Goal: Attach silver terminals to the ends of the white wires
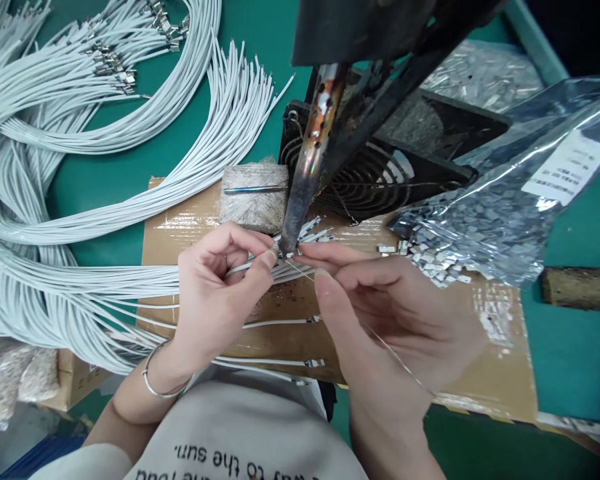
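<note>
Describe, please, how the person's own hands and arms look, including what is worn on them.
Both the left hand and the right hand are bare, without gloves. A slim, rounded silver bracelet circles the left wrist. The left arm has a pale, plain sleeve ending above the forearm. No bracelet or sleeve shows on the right.

A green counter (587, 233) carries everything. On its left lie thick, curving bundles of white cables (230, 120), many with bare or metal-tipped ends toward the far side. A brown cardboard sheet (505, 373) lies flat across the near middle, with a wrapped pale block (255, 210) at its far edge. To the right, an open plastic bag (510, 227) spills small metal pieces (437, 257) onto the cardboard. A clear bag (485, 73) lies at far right; a wooden strip (583, 288) lies at right.
</note>
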Available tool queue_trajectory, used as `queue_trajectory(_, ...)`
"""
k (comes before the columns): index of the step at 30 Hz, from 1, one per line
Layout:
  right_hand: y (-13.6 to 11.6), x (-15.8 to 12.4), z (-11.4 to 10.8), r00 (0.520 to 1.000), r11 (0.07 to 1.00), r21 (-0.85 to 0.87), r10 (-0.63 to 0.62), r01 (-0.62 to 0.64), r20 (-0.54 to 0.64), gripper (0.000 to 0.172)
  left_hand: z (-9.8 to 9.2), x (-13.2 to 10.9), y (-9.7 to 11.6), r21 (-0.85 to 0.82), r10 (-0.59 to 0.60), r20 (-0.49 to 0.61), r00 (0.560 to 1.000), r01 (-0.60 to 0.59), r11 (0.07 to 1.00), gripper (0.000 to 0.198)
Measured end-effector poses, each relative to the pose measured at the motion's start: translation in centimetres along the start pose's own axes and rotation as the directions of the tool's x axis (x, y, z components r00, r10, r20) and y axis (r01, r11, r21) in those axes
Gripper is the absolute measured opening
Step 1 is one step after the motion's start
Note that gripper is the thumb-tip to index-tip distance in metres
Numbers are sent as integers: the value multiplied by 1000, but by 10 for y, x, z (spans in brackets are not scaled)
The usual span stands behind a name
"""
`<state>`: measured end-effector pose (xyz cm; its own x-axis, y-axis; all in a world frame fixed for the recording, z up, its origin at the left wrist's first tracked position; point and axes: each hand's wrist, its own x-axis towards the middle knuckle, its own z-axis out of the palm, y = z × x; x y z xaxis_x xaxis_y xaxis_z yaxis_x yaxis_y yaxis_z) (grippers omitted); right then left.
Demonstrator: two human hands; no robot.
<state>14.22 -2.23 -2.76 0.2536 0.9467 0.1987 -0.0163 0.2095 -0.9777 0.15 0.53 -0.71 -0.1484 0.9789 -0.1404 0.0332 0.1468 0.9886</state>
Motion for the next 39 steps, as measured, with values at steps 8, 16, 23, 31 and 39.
queue_trajectory(8,1,-1,0,1000,1000,23,10,-10,7,23,0,0,0,9,5,-8,1000,-5,1000,17)
queue_trajectory(16,3,-2,-1,999,1000,14,27,-28,20,21,-1,1,-1,41,-8,-20,1000,9,999,16)
queue_trajectory(23,2,-2,1,999,999,23,32,-32,0,23,0,0,-1,29,-9,-8,1000,9,1000,17)
queue_trajectory(31,3,-3,1,999,1000,4,22,-22,-26,19,-1,-1,-1,39,8,-13,1000,-8,999,15)
queue_trajectory(39,4,-2,0,1000,999,20,26,-26,5,22,0,0,1,57,-18,-20,1000,19,998,16)
